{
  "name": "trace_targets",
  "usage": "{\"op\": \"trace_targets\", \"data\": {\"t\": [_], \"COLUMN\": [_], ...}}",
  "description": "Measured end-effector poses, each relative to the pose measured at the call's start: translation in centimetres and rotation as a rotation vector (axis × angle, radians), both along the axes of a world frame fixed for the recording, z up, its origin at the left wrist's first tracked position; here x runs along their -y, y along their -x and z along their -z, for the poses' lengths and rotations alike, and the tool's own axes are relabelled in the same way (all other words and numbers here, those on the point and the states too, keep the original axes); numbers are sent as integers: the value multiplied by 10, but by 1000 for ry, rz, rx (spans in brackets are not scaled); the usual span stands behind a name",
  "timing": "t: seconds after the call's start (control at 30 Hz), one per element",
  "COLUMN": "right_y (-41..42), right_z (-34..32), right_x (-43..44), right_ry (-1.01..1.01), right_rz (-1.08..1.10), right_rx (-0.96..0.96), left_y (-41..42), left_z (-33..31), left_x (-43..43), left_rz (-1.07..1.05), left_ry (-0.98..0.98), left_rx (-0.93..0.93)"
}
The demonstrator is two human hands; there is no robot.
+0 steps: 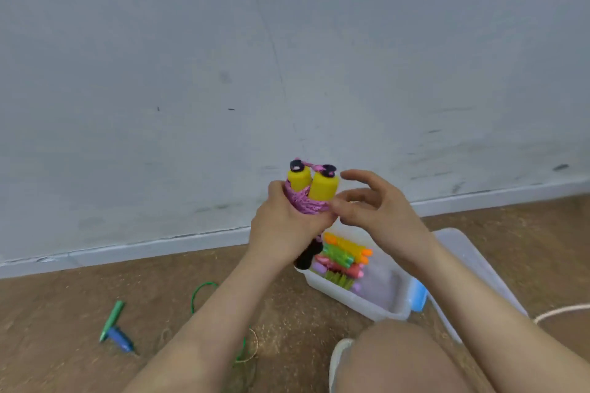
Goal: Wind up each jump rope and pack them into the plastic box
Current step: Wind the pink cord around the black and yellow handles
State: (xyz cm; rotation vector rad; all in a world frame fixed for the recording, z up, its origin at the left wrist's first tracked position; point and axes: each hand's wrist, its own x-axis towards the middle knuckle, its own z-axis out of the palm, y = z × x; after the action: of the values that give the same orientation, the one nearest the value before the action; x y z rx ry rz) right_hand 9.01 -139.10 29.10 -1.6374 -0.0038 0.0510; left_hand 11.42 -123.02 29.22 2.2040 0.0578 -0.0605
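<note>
My left hand (282, 226) grips a jump rope with two yellow handles (322, 187) held upright side by side, pink cord (305, 202) wound around them. My right hand (373, 206) is beside the bundle, thumb and forefinger at the cord on its right side, the other fingers spread. Below the hands sits the clear plastic box (367, 303) holding several wound ropes (343, 257) with orange, green, pink and purple handles. A loose rope with a green and a blue handle (115, 327) and a green cord (201, 292) lies on the floor to the left.
The box lid (472, 268) lies behind the box on the right. A white cord (562, 311) runs along the floor at the far right. My knee (399, 360) fills the lower right. A grey wall and baseboard stand close ahead; the floor is brown wood.
</note>
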Motion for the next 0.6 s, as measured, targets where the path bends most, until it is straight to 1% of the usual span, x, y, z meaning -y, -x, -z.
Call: {"op": "trace_targets", "data": {"t": [0.03,0.07,0.13,0.17,0.2,0.27,0.33,0.4,0.47,0.5,0.53,0.6], "right_y": [-3,-6,-15,-21,-28,-40,-50,-60,-70,-74,-76,-76], "right_z": [19,38,74,93,115,154,190,219,242,254,265,283], "right_x": [12,22,35,41,46,52,56,57,55,54,51,41], "right_ry": [67,177,413,484,531,620,681,709,724,726,736,793], "right_rz": [-57,-131,-264,-316,-349,-362,-354,-366,-402,-421,-434,-426], "right_rx": [-12,-14,-10,-9,-27,-83,-133,-122,-104,-99,-108,-111], "left_y": [-9,-16,-24,-26,-28,-33,-41,-51,-59,-63,-65,-70], "left_z": [20,41,86,106,123,154,174,189,201,209,216,227], "left_x": [14,25,45,52,57,64,65,59,49,43,37,28], "left_rz": [-30,-56,-103,-149,-188,-206,-170,-132,-39,44,113,152], "left_ry": [166,312,563,664,738,800,742,629,420,258,91,-188], "left_rx": [-123,-242,-453,-539,-607,-699,-788,-912,-991,-959,-865,-530]}}
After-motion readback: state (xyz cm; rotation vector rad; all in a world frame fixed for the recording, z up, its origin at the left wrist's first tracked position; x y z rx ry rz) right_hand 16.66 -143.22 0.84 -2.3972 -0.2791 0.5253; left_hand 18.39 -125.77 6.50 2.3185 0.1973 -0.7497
